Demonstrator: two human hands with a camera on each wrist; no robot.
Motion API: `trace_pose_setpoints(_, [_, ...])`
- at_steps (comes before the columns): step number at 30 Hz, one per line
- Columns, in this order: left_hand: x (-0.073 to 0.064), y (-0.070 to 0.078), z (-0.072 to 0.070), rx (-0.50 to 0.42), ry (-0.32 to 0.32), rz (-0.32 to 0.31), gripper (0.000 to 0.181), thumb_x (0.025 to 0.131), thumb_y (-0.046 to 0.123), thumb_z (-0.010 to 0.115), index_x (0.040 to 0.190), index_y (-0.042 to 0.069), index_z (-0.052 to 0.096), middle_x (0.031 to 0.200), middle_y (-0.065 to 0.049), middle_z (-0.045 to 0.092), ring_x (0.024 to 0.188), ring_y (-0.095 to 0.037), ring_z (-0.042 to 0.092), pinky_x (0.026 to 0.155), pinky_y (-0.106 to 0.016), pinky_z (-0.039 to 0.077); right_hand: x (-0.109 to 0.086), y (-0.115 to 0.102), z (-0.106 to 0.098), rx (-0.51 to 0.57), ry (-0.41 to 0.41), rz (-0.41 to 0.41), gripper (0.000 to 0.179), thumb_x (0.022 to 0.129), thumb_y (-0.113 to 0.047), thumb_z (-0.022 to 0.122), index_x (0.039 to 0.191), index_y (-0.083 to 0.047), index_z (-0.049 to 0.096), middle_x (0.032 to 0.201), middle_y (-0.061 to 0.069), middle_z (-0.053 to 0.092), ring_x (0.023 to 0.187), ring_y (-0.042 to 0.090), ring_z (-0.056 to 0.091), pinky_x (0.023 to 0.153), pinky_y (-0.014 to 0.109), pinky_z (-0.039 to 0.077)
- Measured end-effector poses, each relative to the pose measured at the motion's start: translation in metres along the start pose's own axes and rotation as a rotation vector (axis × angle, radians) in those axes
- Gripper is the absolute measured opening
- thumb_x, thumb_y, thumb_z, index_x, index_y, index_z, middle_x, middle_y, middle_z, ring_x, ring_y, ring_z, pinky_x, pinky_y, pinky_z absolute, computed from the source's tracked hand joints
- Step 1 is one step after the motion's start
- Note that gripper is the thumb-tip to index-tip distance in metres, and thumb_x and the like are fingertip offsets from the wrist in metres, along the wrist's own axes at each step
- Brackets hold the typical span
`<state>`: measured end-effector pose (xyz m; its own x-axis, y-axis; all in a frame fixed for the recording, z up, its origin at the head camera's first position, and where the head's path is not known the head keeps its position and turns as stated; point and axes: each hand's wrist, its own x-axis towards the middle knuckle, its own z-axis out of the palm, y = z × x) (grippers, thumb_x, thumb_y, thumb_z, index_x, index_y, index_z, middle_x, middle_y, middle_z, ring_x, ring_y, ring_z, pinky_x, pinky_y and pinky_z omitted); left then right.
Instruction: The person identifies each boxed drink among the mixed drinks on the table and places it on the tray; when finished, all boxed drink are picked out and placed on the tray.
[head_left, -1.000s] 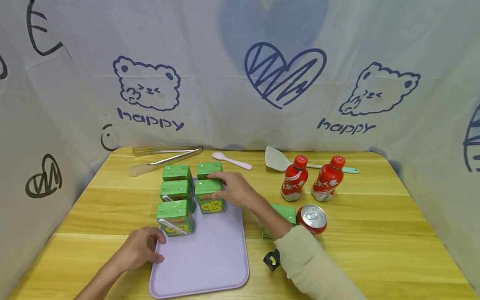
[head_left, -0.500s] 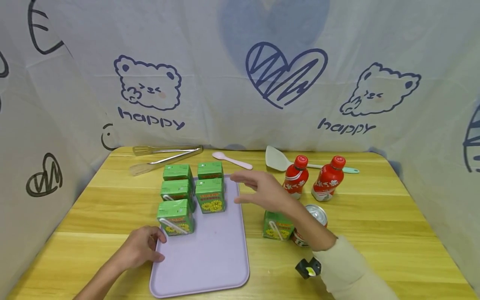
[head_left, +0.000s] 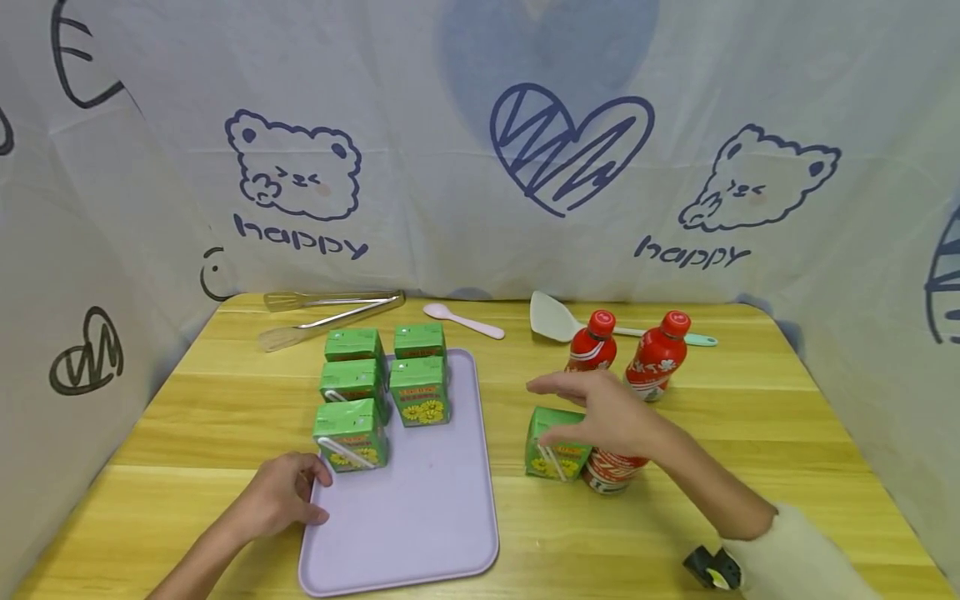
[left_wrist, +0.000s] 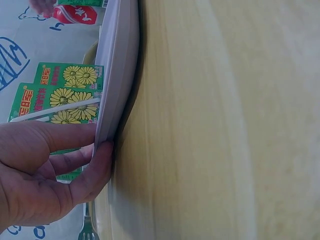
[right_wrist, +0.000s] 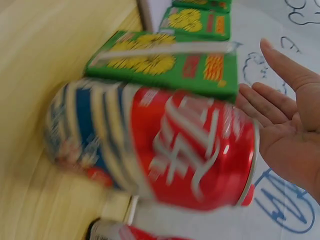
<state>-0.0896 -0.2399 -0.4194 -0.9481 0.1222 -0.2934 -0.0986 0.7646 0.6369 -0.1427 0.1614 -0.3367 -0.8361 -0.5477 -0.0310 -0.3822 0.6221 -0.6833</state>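
My left hand pinches the left rim of a lilac tray; in the left wrist view, thumb and fingers lie on either side of the tray edge. Two rows of green drink cartons with yellow flowers stand on the tray's far part, among them a front left carton with a straw on its face. My right hand hovers with spread fingers over a single carton right of the tray. Beside that carton stands a red drink can, partly hidden by the hand in the head view.
Two red bottles stand behind the can, a left bottle and a right bottle. Along the table's back edge lie metal tongs, a pink spoon and a pale spatula. A printed cloth hangs behind.
My right hand has left the right-hand row of cartons on the tray and moved right and toward me, to above the single carton. The left hand and tray have stayed put.
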Motion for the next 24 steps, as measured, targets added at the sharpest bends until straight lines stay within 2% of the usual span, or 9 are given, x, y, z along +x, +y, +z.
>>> trace_pose_setpoints(5, [0.0,-0.001,0.0,0.004,0.013,0.019,0.036,0.057,-0.003,0.083,0.084,0.004,0.061,0.063,-0.004,0.051,0.059,-0.016,0.048,0.049,-0.024,0.04,-0.008,0.015,-0.004,-0.049,-0.038,-0.008,0.058,0.075,-0.034,0.079,0.125,-0.01,0.06,0.126,0.007,0.063,0.119,0.028,0.058,0.098,0.044,0.047])
trace_pose_setpoints(10, [0.0,-0.001,0.0,0.006,0.014,0.016,0.036,0.057,-0.002,0.083,0.084,0.004,0.061,0.063,-0.004,0.051,0.06,-0.016,0.048,0.049,-0.024,0.04,-0.011,0.02,-0.006,-0.09,-0.048,-0.01,0.057,0.074,-0.033,0.08,0.122,-0.009,0.062,0.121,0.008,0.066,0.112,0.027,0.062,0.092,0.044,0.05])
trace_pose_setpoints(17, [0.0,0.0,0.0,0.012,0.012,0.015,0.036,0.057,-0.002,0.083,0.084,0.004,0.061,0.065,-0.004,0.051,0.061,-0.016,0.048,0.05,-0.025,0.04,-0.008,0.016,-0.004,-0.168,-0.078,0.054,0.055,0.071,-0.03,0.082,0.121,-0.015,0.065,0.115,0.001,0.069,0.095,0.012,0.065,0.082,0.033,0.053])
trace_pose_setpoints(24, [-0.001,0.0,0.0,0.013,0.015,0.027,0.036,0.056,-0.003,0.083,0.084,0.004,0.06,0.064,-0.004,0.051,0.06,-0.016,0.048,0.05,-0.024,0.04,-0.006,0.017,-0.001,-0.204,-0.069,0.045,0.052,0.071,-0.03,0.082,0.119,-0.016,0.067,0.11,0.0,0.07,0.088,0.008,0.065,0.075,0.026,0.053])
